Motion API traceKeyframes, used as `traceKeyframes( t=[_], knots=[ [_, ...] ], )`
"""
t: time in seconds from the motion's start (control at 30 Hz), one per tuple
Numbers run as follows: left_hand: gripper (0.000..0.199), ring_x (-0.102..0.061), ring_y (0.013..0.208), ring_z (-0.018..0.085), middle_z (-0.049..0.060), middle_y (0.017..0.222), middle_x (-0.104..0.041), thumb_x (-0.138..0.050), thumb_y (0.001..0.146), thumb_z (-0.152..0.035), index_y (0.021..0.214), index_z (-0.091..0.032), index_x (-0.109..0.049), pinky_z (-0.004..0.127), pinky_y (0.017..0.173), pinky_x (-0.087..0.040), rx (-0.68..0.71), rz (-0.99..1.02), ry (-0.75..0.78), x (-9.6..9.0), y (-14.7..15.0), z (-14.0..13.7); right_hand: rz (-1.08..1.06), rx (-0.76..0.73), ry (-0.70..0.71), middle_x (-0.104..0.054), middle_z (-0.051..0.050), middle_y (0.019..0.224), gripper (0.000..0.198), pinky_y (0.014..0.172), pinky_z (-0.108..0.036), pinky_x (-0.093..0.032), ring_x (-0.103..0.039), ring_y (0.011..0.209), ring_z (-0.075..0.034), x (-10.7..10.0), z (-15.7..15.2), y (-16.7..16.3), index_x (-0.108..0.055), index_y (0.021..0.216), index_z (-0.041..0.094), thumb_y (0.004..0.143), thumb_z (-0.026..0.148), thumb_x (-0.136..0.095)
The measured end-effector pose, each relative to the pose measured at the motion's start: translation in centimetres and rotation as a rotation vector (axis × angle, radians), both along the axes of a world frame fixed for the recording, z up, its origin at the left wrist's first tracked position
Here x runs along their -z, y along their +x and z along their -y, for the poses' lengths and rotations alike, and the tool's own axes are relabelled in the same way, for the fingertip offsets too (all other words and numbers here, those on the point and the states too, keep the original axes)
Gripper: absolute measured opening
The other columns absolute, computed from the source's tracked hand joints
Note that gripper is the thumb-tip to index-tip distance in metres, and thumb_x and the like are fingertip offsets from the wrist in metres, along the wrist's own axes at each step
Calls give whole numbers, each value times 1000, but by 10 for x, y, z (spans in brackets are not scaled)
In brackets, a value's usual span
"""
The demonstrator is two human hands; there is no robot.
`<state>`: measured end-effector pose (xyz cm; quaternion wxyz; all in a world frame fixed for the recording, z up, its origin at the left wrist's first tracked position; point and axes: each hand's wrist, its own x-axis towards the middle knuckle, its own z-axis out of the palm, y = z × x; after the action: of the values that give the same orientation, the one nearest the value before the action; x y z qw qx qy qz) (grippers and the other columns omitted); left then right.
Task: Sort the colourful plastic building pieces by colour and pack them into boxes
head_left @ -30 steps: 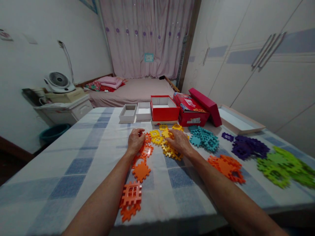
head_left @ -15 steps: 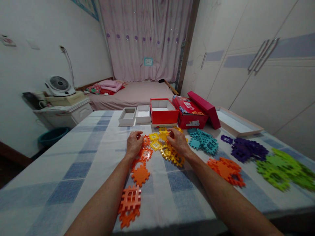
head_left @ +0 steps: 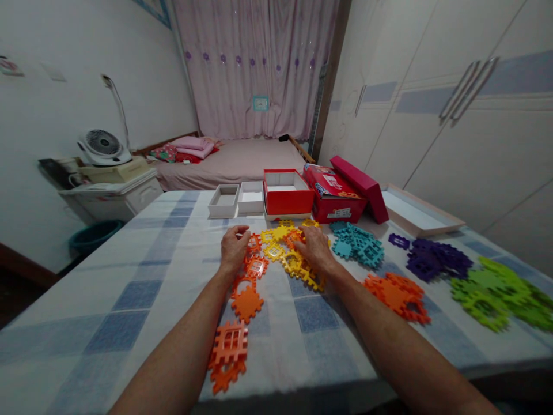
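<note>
My left hand (head_left: pixel 234 248) rests by the upper end of a row of orange interlocking plastic pieces (head_left: pixel 247 304), its fingers loosely curved with a gap at the thumb. Nothing shows in it. Among the yellow interlocking pieces (head_left: pixel 273 251) is my right hand (head_left: pixel 314 248), fingers bent down. An orange interlocking piece (head_left: pixel 294 237) shows at its fingertips, which partly cover it. More yellow pieces lie under and beside this hand. The nearest part of the orange row is a window-shaped piece (head_left: pixel 231 342).
To the right lie piles of teal pieces (head_left: pixel 358 244), orange pieces (head_left: pixel 395 295), purple pieces (head_left: pixel 436 259) and green pieces (head_left: pixel 496 294). Behind stand white trays (head_left: pixel 223 202), an open red box (head_left: pixel 288 202), a printed red box (head_left: pixel 339 208) and a shallow lid (head_left: pixel 419 210).
An orange piece now shows at my right fingertips among the yellow ones. My left hand has barely moved. The whole view has shifted slightly.
</note>
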<state>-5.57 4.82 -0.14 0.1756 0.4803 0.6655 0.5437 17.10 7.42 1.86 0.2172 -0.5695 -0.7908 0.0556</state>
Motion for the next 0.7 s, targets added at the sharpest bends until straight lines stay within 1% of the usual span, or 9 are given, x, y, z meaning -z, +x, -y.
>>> traceKeyframes(
  t=[0.17, 0.23, 0.3, 0.37, 0.43, 0.5, 0.53, 0.6, 0.7],
  knots=[
    [27, -59, 69, 15, 2, 76, -68, -58, 71, -31, 89, -15, -71, 28, 69, -47, 42, 69, 47, -7, 6, 2, -171, 5, -9, -67, -8, 94, 31, 88, -35, -42, -57, 94, -21, -3, -5, 2, -66, 106, 14, 80, 19, -51],
    [26, -58, 69, 15, 2, 75, -67, -60, 70, -32, 86, -15, -71, 28, 70, -47, 49, 97, 72, -9, 8, 4, -275, -16, 25, -66, -7, 88, 25, 85, -33, -43, -58, 87, -19, -6, -5, 4, -67, 97, 14, 78, 21, -52],
    [25, -59, 71, 15, 2, 76, -68, -60, 70, -34, 85, -16, -71, 28, 72, -47, 55, 126, 102, -11, 10, 4, -441, -51, 33, -65, -5, 82, 19, 79, -32, -43, -58, 79, -17, -12, -2, 4, -66, 87, 15, 77, 26, -54],
    [26, -59, 74, 16, 2, 77, -68, -60, 71, -37, 84, -16, -70, 28, 73, -46, 61, 155, 127, -12, 11, 4, -629, -127, -47, -63, -3, 77, 19, 73, -30, -43, -56, 73, -16, -20, 6, 1, -63, 79, 16, 76, 34, -55],
    [26, -59, 73, 15, 1, 76, -67, -61, 72, -40, 82, -17, -70, 27, 71, -46, 67, 188, 138, -12, 12, 4, -757, -239, -194, -60, 0, 72, 22, 67, -27, -42, -53, 68, -14, -28, 18, -8, -59, 74, 17, 74, 38, -56],
    [26, -58, 69, 15, 0, 71, -65, -62, 72, -42, 78, -17, -70, 26, 67, -45, 82, 230, 134, -13, 15, 3, -788, -337, -306, -55, 2, 68, 21, 64, -25, -40, -50, 66, -12, -33, 30, -23, -56, 71, 18, 74, 38, -56],
    [27, -57, 66, 14, -1, 69, -64, -63, 71, -43, 77, -17, -69, 26, 65, -45, 94, 253, 130, -14, 16, 3, -776, -369, -332, -54, 3, 68, 19, 64, -25, -40, -49, 66, -12, -34, 36, -32, -55, 70, 18, 75, 36, -56],
    [31, -56, 60, 13, -1, 65, -62, -64, 70, -45, 78, -16, -69, 25, 59, -44, 128, 304, 117, -17, 19, 5, -734, -388, -328, -54, 3, 70, 13, 68, -25, -40, -50, 69, -12, -33, 42, -50, -54, 69, 18, 75, 30, -56],
    [39, -55, 53, 13, 0, 63, -63, -68, 66, -50, 83, -14, -68, 24, 52, -42, 215, 474, 97, -22, 21, 10, -697, -322, -248, -57, 1, 79, 7, 78, -27, -41, -53, 79, -13, -26, 42, -74, -56, 73, 18, 75, 24, -57]
  ],
)
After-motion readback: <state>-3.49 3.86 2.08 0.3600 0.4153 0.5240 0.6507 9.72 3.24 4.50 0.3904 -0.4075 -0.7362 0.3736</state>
